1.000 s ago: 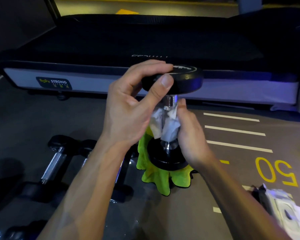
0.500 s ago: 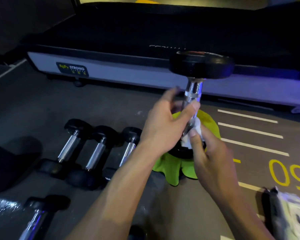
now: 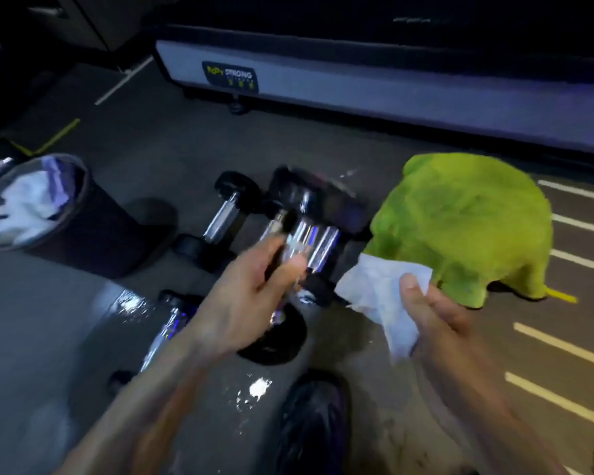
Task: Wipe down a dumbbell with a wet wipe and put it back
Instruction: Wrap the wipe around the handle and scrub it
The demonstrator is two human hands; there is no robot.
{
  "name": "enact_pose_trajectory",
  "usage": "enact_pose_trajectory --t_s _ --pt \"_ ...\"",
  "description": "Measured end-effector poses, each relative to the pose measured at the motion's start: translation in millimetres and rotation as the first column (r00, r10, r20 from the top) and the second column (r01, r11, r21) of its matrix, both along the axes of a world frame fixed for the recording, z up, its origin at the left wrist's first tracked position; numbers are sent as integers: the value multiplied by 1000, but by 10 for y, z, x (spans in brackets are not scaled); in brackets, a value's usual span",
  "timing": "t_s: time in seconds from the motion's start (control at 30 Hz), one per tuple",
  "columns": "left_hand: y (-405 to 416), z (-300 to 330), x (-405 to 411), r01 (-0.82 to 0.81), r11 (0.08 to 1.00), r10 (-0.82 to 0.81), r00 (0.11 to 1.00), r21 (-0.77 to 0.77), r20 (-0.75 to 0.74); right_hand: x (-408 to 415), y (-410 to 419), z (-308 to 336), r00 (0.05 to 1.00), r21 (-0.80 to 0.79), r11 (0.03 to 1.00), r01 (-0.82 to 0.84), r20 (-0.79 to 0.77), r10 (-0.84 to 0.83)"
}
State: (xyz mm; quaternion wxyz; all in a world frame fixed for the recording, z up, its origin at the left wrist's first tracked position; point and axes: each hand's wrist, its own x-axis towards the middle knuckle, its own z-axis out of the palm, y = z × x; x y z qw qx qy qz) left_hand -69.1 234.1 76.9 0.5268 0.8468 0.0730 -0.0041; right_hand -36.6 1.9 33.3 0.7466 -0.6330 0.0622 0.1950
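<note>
My left hand (image 3: 251, 299) grips the chrome handle of a black-ended dumbbell (image 3: 275, 347), held tilted and low over the floor; it is blurred by motion. Its lower head points toward me. Its upper end merges with the row of dumbbells (image 3: 227, 214) lying on the floor behind it. My right hand (image 3: 436, 320) pinches a crumpled white wet wipe (image 3: 381, 293) just to the right, apart from the dumbbell.
A green cloth (image 3: 467, 228) lies bunched on the floor at right. A dark bin (image 3: 83, 231) with white wipes inside stands at left. Another dumbbell (image 3: 165, 334) lies near my left forearm. A treadmill base (image 3: 391, 94) runs along the back. My shoe (image 3: 312, 423) is below.
The dumbbell has come off the green cloth and moved left and down toward the row on the floor. My right hand with the wipe has left the handle. The view swung left.
</note>
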Motion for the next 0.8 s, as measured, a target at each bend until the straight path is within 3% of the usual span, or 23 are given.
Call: enact_pose_trajectory --t_s 0.13,0.3,0.63,0.8 --pt "446 -717 -846 14 951 78 956 308 -283 -162 338 -259 927 114 974 -196 -304 222" --pt "733 -1411 -1481 30 912 204 830 408 -518 -340 524 -652 815 120 950 -287 -492 308" --pt "913 -1811 -1272 49 834 332 751 549 -571 -515 653 -717 834 -10 948 -318 -479 275" --pt "964 -1778 -1312 54 850 332 716 523 -614 -608 751 -617 874 -38 961 -274 -426 233"
